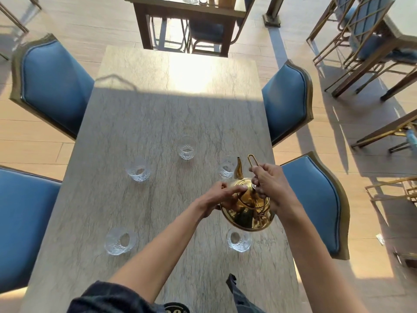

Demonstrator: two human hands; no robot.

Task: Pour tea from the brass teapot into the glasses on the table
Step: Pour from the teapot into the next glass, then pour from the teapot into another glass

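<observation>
The shiny brass teapot hangs above the right side of the table, its spout pointing at the far right glass. My right hand grips the teapot's wire handle. My left hand rests its fingers on the teapot's lid and side. Several clear cut glasses stand on the table: one far middle, one left, one near left, one near right just under the teapot. No liquid shows in them.
Blue padded chairs flank the table: two on the left and two on the right. Another table with chairs stands beyond the far end. More chairs crowd the right side of the room.
</observation>
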